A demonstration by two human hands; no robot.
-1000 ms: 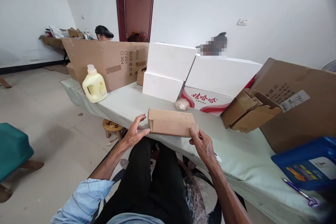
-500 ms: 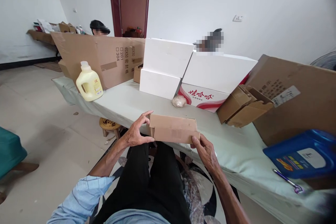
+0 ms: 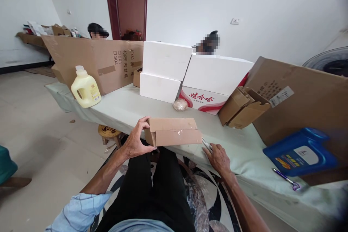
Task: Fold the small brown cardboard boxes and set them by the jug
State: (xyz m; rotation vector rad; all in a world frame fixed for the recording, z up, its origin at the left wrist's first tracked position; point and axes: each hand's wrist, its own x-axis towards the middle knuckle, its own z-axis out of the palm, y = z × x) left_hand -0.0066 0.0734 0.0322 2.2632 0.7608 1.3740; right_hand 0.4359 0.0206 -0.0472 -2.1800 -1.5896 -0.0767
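A small brown cardboard box (image 3: pixel 175 138) lies tilted at the table's front edge. My left hand (image 3: pixel 137 138) grips its left end, the thumb along the lower edge and the fingers on top. Near the box's right end, my right hand (image 3: pixel 219 160) is closed on a slim silvery metal tool (image 3: pixel 207 145). The tool's exact kind is hard to tell, as part of it is hidden by the fingers. Behind the box sits a ball of clear plastic wrap (image 3: pixel 180 104) on the pale green tablecloth (image 3: pixel 119 107).
White boxes (image 3: pixel 166 59) and a red-and-white carton (image 3: pixel 203 100) stand behind. To the left are a yellow jug (image 3: pixel 86 87) and a large carton (image 3: pixel 114 65). To the right are folded cardboard (image 3: pixel 244 107), a blue jug (image 3: pixel 300 152) and a purple-silver pen-like tool (image 3: pixel 286 179). Two people sit beyond.
My right hand has let go of the box's right end, moved slightly right and down, and now holds the metal tool. My left hand keeps the box. The view has shifted slightly.
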